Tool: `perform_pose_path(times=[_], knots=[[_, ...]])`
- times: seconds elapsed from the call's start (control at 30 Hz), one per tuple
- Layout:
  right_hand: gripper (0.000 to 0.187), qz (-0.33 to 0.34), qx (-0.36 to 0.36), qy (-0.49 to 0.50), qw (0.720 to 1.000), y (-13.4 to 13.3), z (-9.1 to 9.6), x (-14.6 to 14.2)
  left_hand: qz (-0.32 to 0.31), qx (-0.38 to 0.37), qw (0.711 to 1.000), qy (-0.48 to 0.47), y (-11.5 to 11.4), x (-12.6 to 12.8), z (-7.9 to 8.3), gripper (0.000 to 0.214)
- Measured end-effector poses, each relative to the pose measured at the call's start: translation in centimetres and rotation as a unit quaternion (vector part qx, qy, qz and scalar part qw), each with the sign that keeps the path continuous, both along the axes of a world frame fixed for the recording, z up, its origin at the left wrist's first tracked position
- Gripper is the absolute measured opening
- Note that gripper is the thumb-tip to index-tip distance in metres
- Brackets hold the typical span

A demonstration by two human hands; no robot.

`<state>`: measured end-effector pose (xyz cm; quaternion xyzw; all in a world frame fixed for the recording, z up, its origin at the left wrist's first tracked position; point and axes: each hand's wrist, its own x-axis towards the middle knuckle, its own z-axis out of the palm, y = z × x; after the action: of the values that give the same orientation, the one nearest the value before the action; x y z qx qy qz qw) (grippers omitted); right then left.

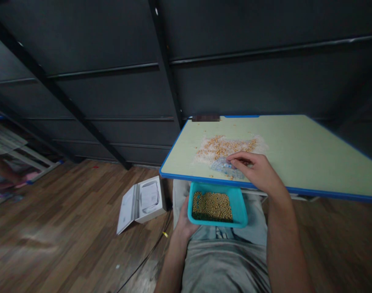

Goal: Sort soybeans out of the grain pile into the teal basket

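My left hand (184,219) grips the left side of a turquoise plastic tub (239,205) held over my lap, just below the table's near edge. Round tan-yellow beans (215,205) fill much of the tub. Over the table, the fingers of my right hand (250,165) are pinched together on a crumpled clear plastic bag (224,166). Beyond the bag, orange-yellow beans (219,146) lie scattered over a patch of small pale grains (261,144). A few loose beans sit near the table's front edge.
The pale green table (311,158) has a blue rim. On the wooden floor at left stands an open white box (149,199), with a black cable (146,258) beside it. A dark panelled wall (112,53) rises behind. Part of another person (4,169) shows at far left.
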<state>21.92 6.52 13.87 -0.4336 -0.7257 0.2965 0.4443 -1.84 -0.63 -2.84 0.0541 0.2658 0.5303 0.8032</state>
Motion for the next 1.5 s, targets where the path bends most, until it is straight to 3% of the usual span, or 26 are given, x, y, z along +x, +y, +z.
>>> perform_pose_path(times=[0.3, 1.0, 1.5], knots=[[0.015, -0.002, -0.005, 0.014, 1.0, -0.1, 0.1, -0.2, 0.002, 0.006, 0.999, 0.034, -0.1, -0.1, -0.1, 0.022], [0.017, -0.005, 0.016, -0.013, 1.0, 0.0, 0.1, 0.1, -0.028, 0.017, 0.999, 0.037, 0.0, 0.6, 2.1, 0.024], [0.017, -0.005, 0.013, -0.014, 1.0, -0.1, 0.2, 0.0, -0.008, 0.006, 0.999, 0.037, 0.0, 0.1, 0.6, 0.021]])
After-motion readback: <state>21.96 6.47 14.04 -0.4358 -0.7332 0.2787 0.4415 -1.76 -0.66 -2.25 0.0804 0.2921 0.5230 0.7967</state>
